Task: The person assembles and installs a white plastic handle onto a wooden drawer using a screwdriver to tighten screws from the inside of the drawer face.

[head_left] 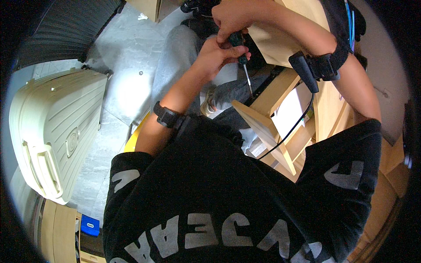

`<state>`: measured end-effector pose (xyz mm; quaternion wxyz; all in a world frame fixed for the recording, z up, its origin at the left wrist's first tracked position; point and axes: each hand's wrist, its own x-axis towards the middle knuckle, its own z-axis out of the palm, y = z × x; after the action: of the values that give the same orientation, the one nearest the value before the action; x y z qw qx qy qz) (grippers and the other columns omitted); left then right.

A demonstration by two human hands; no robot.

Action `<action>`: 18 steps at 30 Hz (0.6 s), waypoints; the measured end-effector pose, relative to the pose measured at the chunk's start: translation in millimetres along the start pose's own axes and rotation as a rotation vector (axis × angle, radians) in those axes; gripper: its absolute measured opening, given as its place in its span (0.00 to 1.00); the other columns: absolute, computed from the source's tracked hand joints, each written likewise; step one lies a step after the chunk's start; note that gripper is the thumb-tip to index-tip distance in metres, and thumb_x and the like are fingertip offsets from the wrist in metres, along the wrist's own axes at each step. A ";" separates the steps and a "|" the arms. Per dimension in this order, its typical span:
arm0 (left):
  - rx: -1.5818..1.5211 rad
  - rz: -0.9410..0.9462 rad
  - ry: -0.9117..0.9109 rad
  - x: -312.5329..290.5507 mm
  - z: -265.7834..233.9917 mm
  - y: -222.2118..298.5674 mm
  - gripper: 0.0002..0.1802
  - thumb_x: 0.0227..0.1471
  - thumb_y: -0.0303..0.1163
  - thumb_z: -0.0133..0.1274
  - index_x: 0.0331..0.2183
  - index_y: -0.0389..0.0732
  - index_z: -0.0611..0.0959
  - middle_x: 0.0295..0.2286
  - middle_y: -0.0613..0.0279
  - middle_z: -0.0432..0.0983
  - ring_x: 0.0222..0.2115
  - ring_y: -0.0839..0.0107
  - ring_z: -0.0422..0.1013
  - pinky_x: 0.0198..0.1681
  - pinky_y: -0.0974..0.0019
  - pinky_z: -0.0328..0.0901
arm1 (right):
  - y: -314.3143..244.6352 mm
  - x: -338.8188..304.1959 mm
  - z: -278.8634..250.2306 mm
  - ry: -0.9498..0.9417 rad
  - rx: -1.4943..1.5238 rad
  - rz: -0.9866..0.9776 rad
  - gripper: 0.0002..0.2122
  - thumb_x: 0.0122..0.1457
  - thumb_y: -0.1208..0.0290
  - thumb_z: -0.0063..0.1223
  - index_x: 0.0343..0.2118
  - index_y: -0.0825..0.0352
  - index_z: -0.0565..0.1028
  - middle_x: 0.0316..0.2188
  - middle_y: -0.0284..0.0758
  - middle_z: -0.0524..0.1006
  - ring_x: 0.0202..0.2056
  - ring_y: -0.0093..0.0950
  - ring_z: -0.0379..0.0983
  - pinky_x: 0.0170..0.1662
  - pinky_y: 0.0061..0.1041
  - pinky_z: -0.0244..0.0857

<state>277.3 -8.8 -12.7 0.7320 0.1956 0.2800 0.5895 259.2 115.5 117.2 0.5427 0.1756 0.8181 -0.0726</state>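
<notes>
Both my hands are on a screwdriver (237,40) with a dark green handle and a thin metal shaft. My left hand (215,58) is closed around the lower part of the handle, thumb and fingers pinching it. My right hand (232,19) grips the handle's upper end from above. The shaft slants down to a dark metal drawer rail (263,90) on the side of a light wooden drawer (277,91). Its tip is near the rail; whether it sits in a screw is too small to tell. The drawer is pulled out, with white paper inside.
A cream suitcase (66,127) stands at the left, with a black ribbed case (66,30) beyond it. A wooden cabinet (280,41) is at the right. A black cable (298,122) hangs from my right wrist strap across the drawer. A blue box (90,225) is at lower left.
</notes>
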 end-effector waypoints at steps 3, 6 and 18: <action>-0.097 -0.032 -0.033 -1.3 -8.8 -1.6 0.20 0.51 0.27 0.54 0.45 0.32 0.70 0.38 0.47 0.76 0.41 0.57 0.74 0.47 0.62 0.68 | 16.6 3.3 6.7 -0.102 0.422 -0.172 0.11 0.47 0.70 0.59 0.31 0.72 0.79 0.23 0.39 0.78 0.25 0.31 0.75 0.28 0.29 0.70; -0.250 -0.050 -0.136 -2.3 -10.3 -2.3 0.20 0.51 0.27 0.53 0.46 0.31 0.69 0.39 0.46 0.75 0.43 0.57 0.73 0.48 0.63 0.68 | 30.0 6.9 16.0 -0.080 0.597 -0.288 0.09 0.46 0.74 0.57 0.30 0.71 0.79 0.22 0.38 0.78 0.24 0.29 0.74 0.27 0.29 0.68; -0.126 0.028 0.124 -19.4 28.0 3.9 0.22 0.51 0.30 0.56 0.46 0.33 0.70 0.35 0.55 0.74 0.34 0.66 0.75 0.41 0.68 0.71 | 7.3 15.4 23.8 -0.034 -0.057 -0.018 0.18 0.47 0.59 0.49 0.18 0.74 0.78 0.17 0.45 0.76 0.21 0.39 0.74 0.27 0.36 0.67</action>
<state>289.4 -25.5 14.7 0.7158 0.1162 0.2846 0.6271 277.1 118.1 94.1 0.5606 0.1514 0.8122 -0.0570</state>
